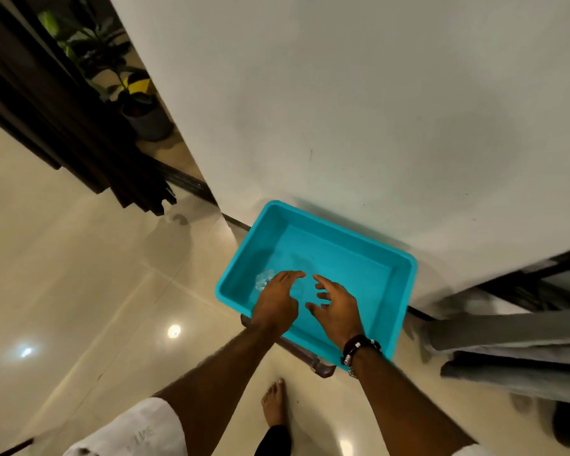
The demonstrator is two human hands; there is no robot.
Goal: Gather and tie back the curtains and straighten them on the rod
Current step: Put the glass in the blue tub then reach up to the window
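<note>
Left hand [274, 301] open, right hand [338, 306] open, fingers spread, over turquoise tub [405, 284]. Clear object [264, 280] just beyond left fingertips: transparent, blurred, easily fumbled. Dark curtain [46, 103] far left, untied.

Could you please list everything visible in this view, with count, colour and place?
Tub: one, turquoise, on the floor against the wall.
Clear item: one, transparent, inside the tub, left; blurred.
Curtains: dark brown hanging upper left; grey bunched at right.
Potted plant: one, green, behind the dark curtain.
Wall: white, centre.
Floor: cream tiles, glossy.
Left hand: over the tub, fingers extended.
Right hand: over the tub, fingers spread; bracelet at wrist.
</note>
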